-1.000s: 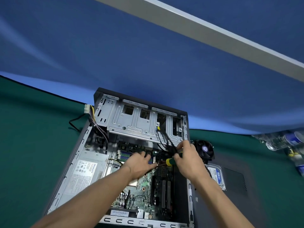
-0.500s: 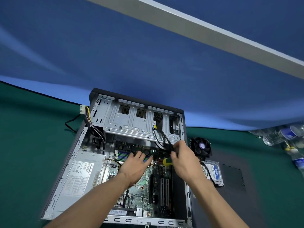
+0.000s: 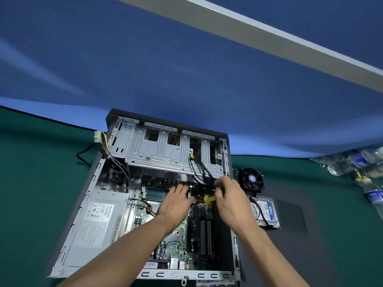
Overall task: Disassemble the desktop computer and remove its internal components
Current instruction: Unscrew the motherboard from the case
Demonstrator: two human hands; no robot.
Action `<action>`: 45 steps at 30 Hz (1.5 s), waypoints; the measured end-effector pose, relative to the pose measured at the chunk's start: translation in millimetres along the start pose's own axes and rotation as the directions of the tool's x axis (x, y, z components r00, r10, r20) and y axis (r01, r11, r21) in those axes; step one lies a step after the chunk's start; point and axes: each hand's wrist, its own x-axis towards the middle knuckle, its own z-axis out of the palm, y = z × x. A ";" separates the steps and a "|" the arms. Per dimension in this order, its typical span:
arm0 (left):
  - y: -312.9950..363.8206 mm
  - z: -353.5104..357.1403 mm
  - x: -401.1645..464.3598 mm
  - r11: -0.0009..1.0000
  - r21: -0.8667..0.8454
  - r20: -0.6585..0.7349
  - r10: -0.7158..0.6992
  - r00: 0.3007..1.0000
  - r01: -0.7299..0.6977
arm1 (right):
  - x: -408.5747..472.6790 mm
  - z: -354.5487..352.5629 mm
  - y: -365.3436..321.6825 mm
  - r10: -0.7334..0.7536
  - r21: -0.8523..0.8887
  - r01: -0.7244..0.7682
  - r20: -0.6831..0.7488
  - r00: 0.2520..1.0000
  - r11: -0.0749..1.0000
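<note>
Green motherboard (image 3: 172, 243) inside open computer case (image 3: 83, 206) on green mat, partly hidden under both forearms. Left hand (image 3: 176, 204) flat on board, fingers spread, shifted slightly rightward since earlier frame. Right hand (image 3: 230, 199) curled round yellow-handled screwdriver (image 3: 208, 198); tip hidden. Black cables (image 3: 202, 168) beyond, blurred at fingertips. Hard drive (image 3: 267, 212), fan (image 3: 251, 179) right of case.

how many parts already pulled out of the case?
2 visible, both on the dark side panel right of the case: the CPU cooler fan by its far corner, and the hard drive just nearer. The right hand may hide others.
</note>
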 end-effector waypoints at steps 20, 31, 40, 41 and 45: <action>12.0 5.3 15.8 1.000 0.005 0.034 0.018 0.999 -0.019 | -18.3 -5.9 15.5 0.000 -0.009 -0.001 -0.140 0.990 1.000; 11.8 -22.0 -11.3 0.838 -0.537 -0.065 -0.157 0.985 0.098 | -37.0 -37.7 58.2 -0.095 -0.026 0.092 -0.193 0.977 0.995; 36.2 -86.4 -45.6 0.427 -0.852 0.102 -0.431 0.897 0.302 | -32.3 -19.6 69.5 0.029 -0.156 -0.019 0.062 0.998 0.988; 40.6 -94.3 -47.6 0.389 -0.871 0.111 -0.438 0.892 0.299 | -32.8 -17.8 72.7 0.060 -0.059 -0.056 0.068 0.996 0.997; 57.9 -123.2 -49.0 0.344 -0.897 0.104 -0.447 0.888 0.278 | -37.5 -10.0 84.1 0.073 0.240 -0.079 0.034 0.997 0.968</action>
